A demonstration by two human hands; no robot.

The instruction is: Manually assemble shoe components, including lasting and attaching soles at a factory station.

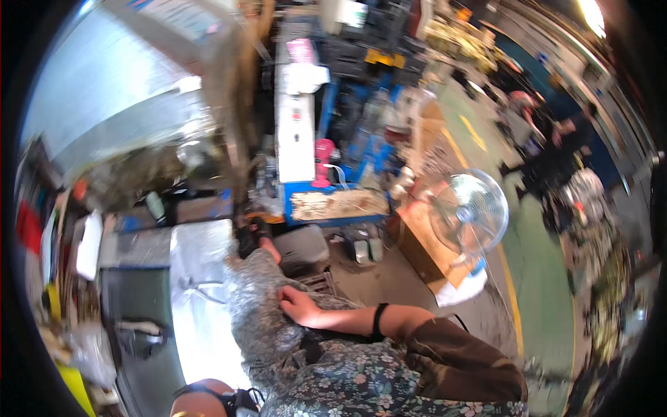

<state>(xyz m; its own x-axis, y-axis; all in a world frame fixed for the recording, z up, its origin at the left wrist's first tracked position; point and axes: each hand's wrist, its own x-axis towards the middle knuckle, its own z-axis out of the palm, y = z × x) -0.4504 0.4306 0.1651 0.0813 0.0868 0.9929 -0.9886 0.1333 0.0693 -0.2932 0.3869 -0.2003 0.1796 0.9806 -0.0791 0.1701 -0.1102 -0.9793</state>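
Observation:
My right hand (pixel 299 306) rests on the patterned cloth (pixel 267 326) over my lap, its fingers loosely curled and nothing visible in them. A black band circles that forearm. Of my left arm (pixel 205 397) only a part with a black strap shows at the lower edge; the left hand is out of sight. Left of my lap a shiny metal surface (pixel 201 306) carries a thin dark cord-like thing (pixel 203 288). The picture is blurred.
A clear-bladed fan (pixel 469 212) stands by a cardboard box (pixel 427 254) on the right. Ahead is a blue machine frame with a white panel (pixel 297 132) and a pink handheld fan (pixel 323 163). A grey bin (pixel 302 249) sits near my foot. Another person (pixel 566 142) is far right.

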